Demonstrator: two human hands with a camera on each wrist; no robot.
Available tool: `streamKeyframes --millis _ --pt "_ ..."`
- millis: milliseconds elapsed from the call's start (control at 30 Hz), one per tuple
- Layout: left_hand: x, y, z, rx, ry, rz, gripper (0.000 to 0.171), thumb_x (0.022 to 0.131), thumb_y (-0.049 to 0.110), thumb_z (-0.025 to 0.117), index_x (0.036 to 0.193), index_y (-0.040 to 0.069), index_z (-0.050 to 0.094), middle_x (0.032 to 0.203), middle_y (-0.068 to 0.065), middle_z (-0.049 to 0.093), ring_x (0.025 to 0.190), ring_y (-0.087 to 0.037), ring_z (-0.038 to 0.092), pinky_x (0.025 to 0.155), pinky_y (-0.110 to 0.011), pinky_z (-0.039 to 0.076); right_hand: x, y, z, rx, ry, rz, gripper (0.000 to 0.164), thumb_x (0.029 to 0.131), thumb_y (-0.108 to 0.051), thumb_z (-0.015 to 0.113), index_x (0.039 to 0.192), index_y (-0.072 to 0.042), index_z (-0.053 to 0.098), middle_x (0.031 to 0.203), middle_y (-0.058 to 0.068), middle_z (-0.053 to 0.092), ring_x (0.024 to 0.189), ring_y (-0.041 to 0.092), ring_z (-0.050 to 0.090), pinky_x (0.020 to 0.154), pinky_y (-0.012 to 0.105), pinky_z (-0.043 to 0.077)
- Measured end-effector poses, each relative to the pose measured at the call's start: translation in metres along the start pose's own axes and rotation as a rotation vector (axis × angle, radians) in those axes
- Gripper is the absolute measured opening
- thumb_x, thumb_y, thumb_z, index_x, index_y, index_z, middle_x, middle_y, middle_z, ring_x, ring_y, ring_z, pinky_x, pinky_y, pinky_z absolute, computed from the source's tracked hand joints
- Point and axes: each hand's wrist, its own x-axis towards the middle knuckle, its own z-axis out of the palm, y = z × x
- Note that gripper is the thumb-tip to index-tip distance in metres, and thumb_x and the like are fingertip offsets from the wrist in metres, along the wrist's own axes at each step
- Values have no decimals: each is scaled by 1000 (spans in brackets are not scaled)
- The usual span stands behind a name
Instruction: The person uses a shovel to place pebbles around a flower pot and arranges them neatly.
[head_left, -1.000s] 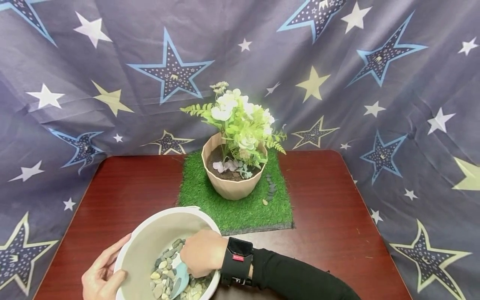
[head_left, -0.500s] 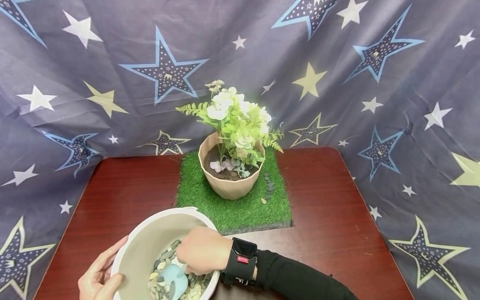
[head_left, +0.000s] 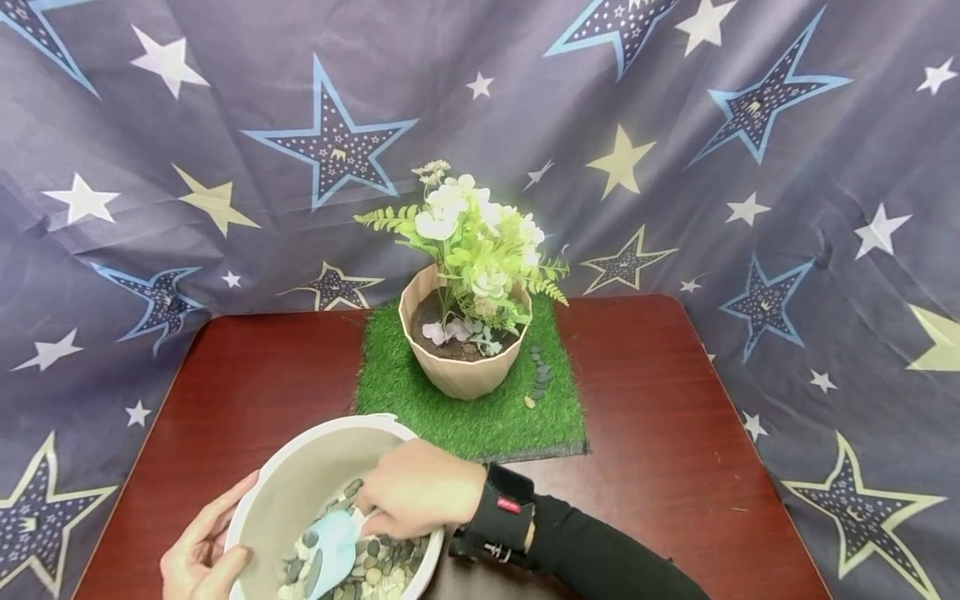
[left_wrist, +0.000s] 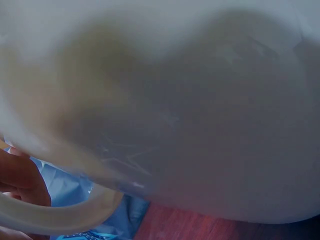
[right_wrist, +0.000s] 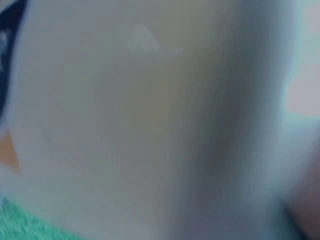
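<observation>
In the head view, a pale bucket (head_left: 288,500) stands tilted at the table's near edge, with grey and cream pebbles (head_left: 386,571) in it. My left hand (head_left: 201,546) grips its left rim, thumb inside and fingers outside. Inside the bucket, my right hand (head_left: 423,490) holds the handle of a light blue scoop (head_left: 335,550), whose blade is among the pebbles with a few on it. The left wrist view shows the bucket's outer wall (left_wrist: 210,130), its carrying handle (left_wrist: 65,217) and some fingers (left_wrist: 22,175). A blurred pale wall (right_wrist: 125,125) fills most of the right wrist view.
Behind the bucket lies an artificial grass mat (head_left: 480,429) bearing a beige flowerpot (head_left: 461,379) with white flowers (head_left: 442,212). A short row of dark pebbles (head_left: 542,375) runs beside the pot. The reddish table (head_left: 645,400) is bordered by a star-patterned cloth (head_left: 525,108).
The scoop has swung through the pebbles towards the left and its blade has turned. My right hand and wrist have shifted slightly right and up; the left hand keeps its grip on the rim.
</observation>
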Motion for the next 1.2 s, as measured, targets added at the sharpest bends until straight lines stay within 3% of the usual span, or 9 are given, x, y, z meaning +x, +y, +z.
streamKeyframes --millis 100,233,567,900,1133,1200 --pt "2 -1 2 -13 -6 -11 72 69 -32 39 139 -19 51 112 8 78 84 -5 77 61 -22 62 -8 8 -11 57 14 -8 20 100 -49 64 94 -35 77 83 -25 69 69 -6 55 61 13 43" --pt "1 0 2 -19 -11 -7 72 69 -32 38 139 -19 51 113 8 78 85 -5 77 61 -23 62 -22 18 -21 87 69 -13 20 100 -49 63 98 -36 78 92 -26 72 73 -7 58 64 13 45" --pt "2 6 3 -13 -10 12 73 67 -33 36 138 -23 48 115 11 77 87 -3 77 63 -23 62 -63 53 -27 304 242 38 17 100 -40 67 105 -33 81 88 -22 73 70 -14 51 70 8 42" --pt "6 7 3 21 -20 12 70 69 -34 40 137 -20 52 113 9 78 88 -5 77 61 -23 61 -92 63 -24 362 313 127 17 100 -41 67 107 -32 80 89 -24 72 72 -12 54 69 10 43" --pt "3 3 -8 68 -62 62 72 67 -36 42 137 -23 50 114 10 78 91 -4 77 61 -22 61 -128 71 -21 422 368 180 18 102 -41 64 109 -33 79 92 -26 72 70 -10 53 69 14 45" --pt "3 4 -11 70 -40 55 72 66 -37 42 137 -23 51 113 12 78 89 -3 76 59 -22 60 -141 74 -18 429 393 211 17 102 -41 65 108 -34 79 93 -28 72 70 -9 54 69 14 46"
